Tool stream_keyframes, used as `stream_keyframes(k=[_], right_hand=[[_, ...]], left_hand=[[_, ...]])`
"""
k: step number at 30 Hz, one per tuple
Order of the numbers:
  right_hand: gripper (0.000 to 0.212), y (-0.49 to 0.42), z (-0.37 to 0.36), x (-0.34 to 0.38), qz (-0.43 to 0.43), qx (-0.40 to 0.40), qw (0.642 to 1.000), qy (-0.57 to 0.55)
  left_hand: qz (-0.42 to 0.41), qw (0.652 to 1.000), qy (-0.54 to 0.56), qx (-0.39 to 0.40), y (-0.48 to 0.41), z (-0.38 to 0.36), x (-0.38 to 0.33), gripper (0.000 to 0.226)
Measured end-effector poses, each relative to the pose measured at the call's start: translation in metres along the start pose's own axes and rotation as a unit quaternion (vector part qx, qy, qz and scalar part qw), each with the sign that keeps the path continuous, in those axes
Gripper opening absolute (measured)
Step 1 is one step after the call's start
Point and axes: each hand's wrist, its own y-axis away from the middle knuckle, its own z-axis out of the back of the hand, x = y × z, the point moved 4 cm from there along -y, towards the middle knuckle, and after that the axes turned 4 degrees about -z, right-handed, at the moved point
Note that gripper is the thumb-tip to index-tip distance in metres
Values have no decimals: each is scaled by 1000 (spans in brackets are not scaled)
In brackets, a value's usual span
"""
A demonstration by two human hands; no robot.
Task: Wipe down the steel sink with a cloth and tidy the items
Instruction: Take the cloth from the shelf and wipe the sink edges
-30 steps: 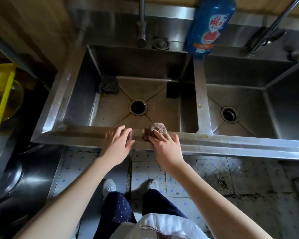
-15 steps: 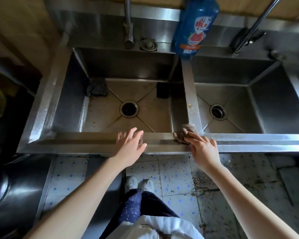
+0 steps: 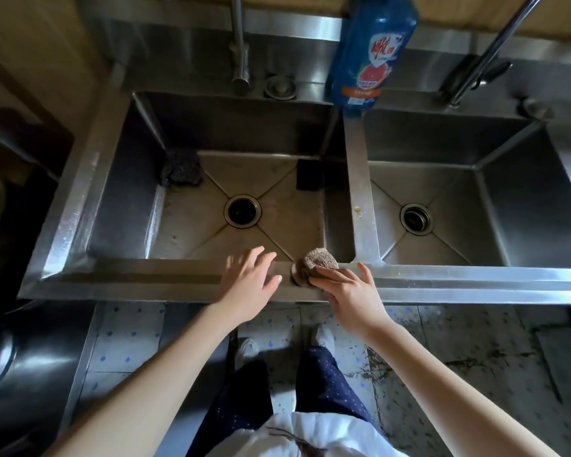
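Observation:
A double-basin steel sink (image 3: pixel 363 192) fills the view. My right hand (image 3: pixel 346 291) presses a bunched brown cloth (image 3: pixel 314 263) onto the sink's front rim, just left of where the divider meets it. My left hand (image 3: pixel 249 282) lies flat on the same rim beside the cloth, fingers spread, holding nothing. Inside the left basin a dark steel-wool scourer (image 3: pixel 181 168) sits in the far left corner and a black sponge (image 3: pixel 309 174) leans in the far right corner. A blue dish-soap bottle (image 3: pixel 371 51) stands on the back ledge above the divider.
Two taps (image 3: pixel 239 51) (image 3: pixel 488 47) rise from the back ledge, with a drain plug (image 3: pixel 279 89) next to the left one. A small food speck (image 3: pixel 356 210) lies on the divider. Dark metal pots (image 3: pixel 10 374) sit low on the left. My feet stand on stained floor tiles.
My right hand slid the cloth along the front rim to the right as far as the divider, then back a little to the left. My left hand stayed flat on the rim.

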Motion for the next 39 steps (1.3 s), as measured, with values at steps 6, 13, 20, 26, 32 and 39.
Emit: stream_keyframes(k=[6, 13, 20, 26, 32, 39], right_hand=[[49, -5, 9, -73, 78, 19, 997, 8], [47, -57, 23, -143, 160, 66, 984, -36], [30, -91, 20, -147, 147, 63, 979, -126], [33, -49, 15, -136, 183, 91, 973, -102], [26, -41, 25, -133, 251, 89, 960, -82], [34, -107, 18, -160, 202, 98, 969, -101]], left_hand=[[103, 994, 28, -10, -17, -17, -13, 47], [202, 973, 26, -107, -8, -21, -56, 44], [224, 961, 28, -162, 10, -27, -94, 39], [232, 965, 39, -113, -1, -41, -105, 48], [216, 970, 30, -103, -10, -45, -115, 48], [244, 963, 7, -110, -26, -48, -125, 47]])
